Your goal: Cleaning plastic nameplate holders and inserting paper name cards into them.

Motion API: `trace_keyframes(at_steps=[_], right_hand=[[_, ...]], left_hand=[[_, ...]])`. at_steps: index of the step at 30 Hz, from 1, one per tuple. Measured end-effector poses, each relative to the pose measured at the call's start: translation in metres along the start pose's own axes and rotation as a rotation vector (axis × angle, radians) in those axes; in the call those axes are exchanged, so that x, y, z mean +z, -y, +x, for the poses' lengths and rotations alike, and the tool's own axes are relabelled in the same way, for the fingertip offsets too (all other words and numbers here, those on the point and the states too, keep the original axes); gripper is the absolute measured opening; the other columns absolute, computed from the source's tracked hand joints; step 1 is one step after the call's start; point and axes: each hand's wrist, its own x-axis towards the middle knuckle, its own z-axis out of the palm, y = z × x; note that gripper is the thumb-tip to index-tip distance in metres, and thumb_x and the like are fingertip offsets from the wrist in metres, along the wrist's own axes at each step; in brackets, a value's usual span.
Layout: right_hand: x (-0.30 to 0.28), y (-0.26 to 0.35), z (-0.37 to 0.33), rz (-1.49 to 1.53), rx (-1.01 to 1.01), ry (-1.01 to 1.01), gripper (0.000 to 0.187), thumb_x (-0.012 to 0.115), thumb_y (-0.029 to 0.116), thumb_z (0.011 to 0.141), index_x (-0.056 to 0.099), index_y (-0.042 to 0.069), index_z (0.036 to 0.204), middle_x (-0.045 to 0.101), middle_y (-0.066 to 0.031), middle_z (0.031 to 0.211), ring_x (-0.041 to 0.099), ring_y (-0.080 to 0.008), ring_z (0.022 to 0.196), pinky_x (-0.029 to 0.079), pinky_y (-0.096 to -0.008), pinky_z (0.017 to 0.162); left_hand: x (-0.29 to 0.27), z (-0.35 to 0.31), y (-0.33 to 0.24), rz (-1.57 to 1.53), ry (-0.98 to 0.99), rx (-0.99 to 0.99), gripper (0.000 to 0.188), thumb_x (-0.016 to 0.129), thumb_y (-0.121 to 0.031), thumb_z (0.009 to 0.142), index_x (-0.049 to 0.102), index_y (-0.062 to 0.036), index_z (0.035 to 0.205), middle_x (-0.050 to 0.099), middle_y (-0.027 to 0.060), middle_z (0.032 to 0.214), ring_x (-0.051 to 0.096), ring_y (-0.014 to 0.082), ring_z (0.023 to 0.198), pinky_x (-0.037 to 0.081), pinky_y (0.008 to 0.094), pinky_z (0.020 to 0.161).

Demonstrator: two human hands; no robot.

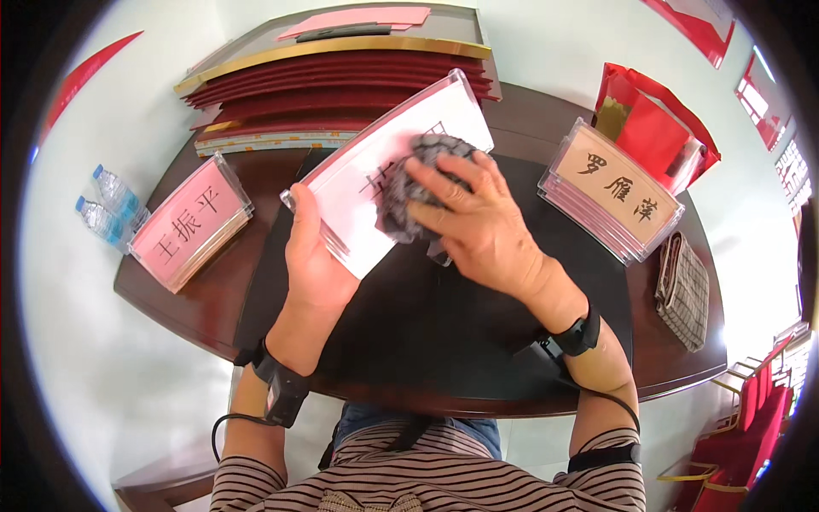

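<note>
A clear acrylic name plate (pixel 341 181) with a pale pink card and black characters is held up, tilted, over the black desk mat (pixel 384 341). My left hand (pixel 314 256) grips its lower left end, thumb on the front face. Against the plate's front, my right hand (pixel 482 218) presses a crumpled dark grey checked cloth (pixel 399 200), which covers part of the characters. Left of the mat stands a stack of pink name plates (pixel 192 222). Right of it, several more name plates (pixel 610 188) are stacked, the top one with a tan card.
A tall pile of dark red folders (pixel 341 81) under a gold-edged tray stands at the back. Two water bottles (pixel 111 205) are at the left edge. On the right are a red gift bag (pixel 653 128) and a folded checked cloth (pixel 682 290). Red chairs (pixel 742 427) stand beyond.
</note>
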Motion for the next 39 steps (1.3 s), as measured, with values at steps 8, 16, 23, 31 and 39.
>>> trace_keyframes(at_steps=[8,16,23,31,39], right_hand=[[0.007,-0.06,-0.022,-0.042,0.313,-0.179,0.032,0.066,0.009,0.063,0.061,0.006,0.094,0.049,-0.0079,0.12,0.043,-0.0302,0.107,0.035,-0.0422,0.09],[-0.034,-0.102,-0.033,-0.022,1.079,-0.016,0.029,0.054,0.026,0.072,0.061,0.0,0.083,0.058,-0.0244,0.077,0.057,-0.0386,0.079,0.044,-0.0429,0.072],[-0.062,-0.099,-0.027,1.368,1.314,-0.562,0.017,0.049,0.013,0.079,0.058,-0.001,0.083,0.063,-0.0094,0.079,0.061,-0.0179,0.073,0.049,-0.0275,0.062],[-0.07,-0.054,-0.013,1.089,0.721,-0.614,0.027,0.052,0.027,0.084,0.06,0.001,0.087,0.058,-0.0016,0.082,0.049,-0.0092,0.074,0.039,-0.0236,0.07],[-0.008,0.019,0.002,0.242,-0.095,-0.049,0.038,0.059,0.016,0.072,0.052,0.002,0.107,0.053,-0.0121,0.106,0.045,-0.0296,0.102,0.035,-0.0388,0.09]], left_hand=[[-0.009,-0.001,0.0,0.079,0.009,0.002,0.057,0.03,-0.043,0.091,0.037,0.0038,0.122,0.046,0.0157,0.12,0.046,0.0266,0.11,0.035,0.0396,0.093],[-0.011,0.003,-0.012,0.114,-0.139,0.093,0.055,0.032,-0.043,0.09,0.041,0.0037,0.118,0.05,0.0143,0.114,0.051,0.0234,0.103,0.041,0.0348,0.087],[-0.019,0.004,-0.01,0.091,-0.135,0.03,0.052,0.031,-0.039,0.092,0.042,0.0042,0.117,0.051,0.0144,0.113,0.051,0.0237,0.103,0.04,0.0358,0.088],[-0.014,0.003,-0.008,0.131,-0.148,-0.034,0.054,0.031,-0.041,0.091,0.04,0.0045,0.119,0.049,0.015,0.116,0.049,0.0244,0.106,0.038,0.0358,0.09],[-0.006,-0.008,0.01,0.148,-0.06,-0.103,0.057,0.029,-0.045,0.09,0.038,0.0019,0.121,0.049,0.0128,0.114,0.052,0.0214,0.101,0.042,0.0353,0.087]])
